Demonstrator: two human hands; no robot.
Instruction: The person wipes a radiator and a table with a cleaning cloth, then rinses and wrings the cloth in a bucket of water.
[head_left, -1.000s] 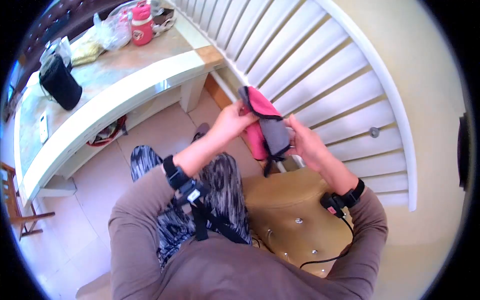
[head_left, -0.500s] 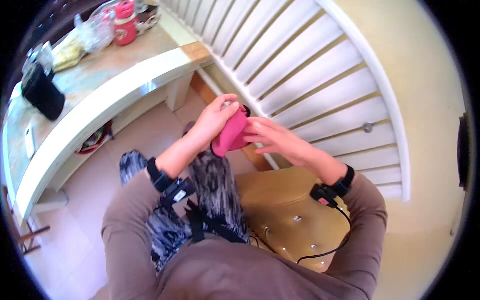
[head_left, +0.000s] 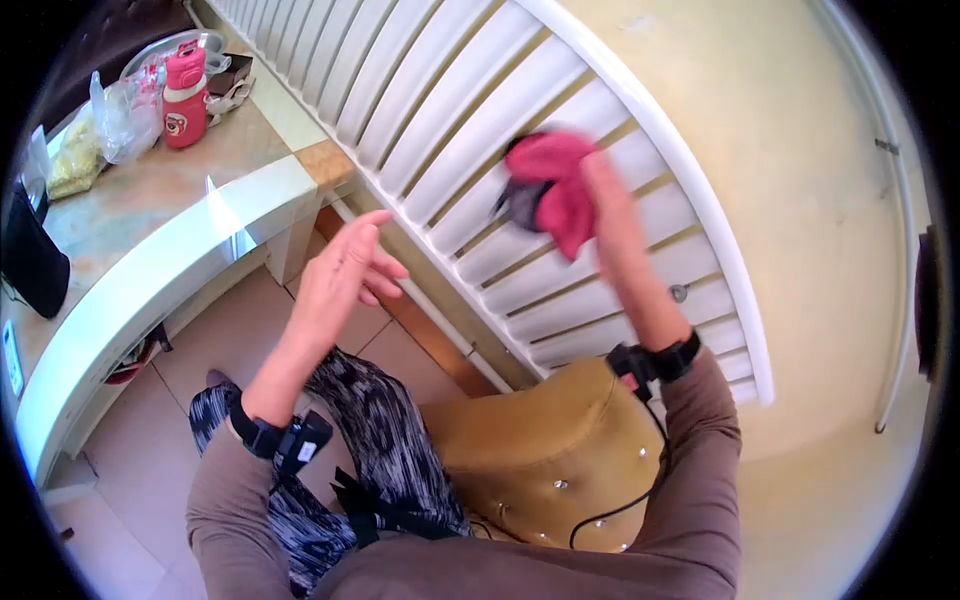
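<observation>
My right hand (head_left: 612, 205) grips a pink cloth item (head_left: 566, 205) with dark grey and black parts along one side, holding it up in front of the white radiator (head_left: 475, 150). Motion blurs it, and its exact kind does not show. Most of the right fingers are hidden or smeared. Over the floor near the table's edge, my left hand (head_left: 345, 272) holds nothing. Its fingers are loosely bent and apart, well away from the cloth.
At the left stands a table (head_left: 240, 150) with a curved white edge. On it are a pink bottle (head_left: 184, 105), plastic bags (head_left: 128, 122) and a black object (head_left: 35, 255). A tufted gold seat (head_left: 530, 430) is beside my legs. A cable (head_left: 605, 515) hangs from my right wrist.
The left hand has let go of the pink cloth item and moved left. My right hand has carried it up and right to the radiator. The view has shifted right.
</observation>
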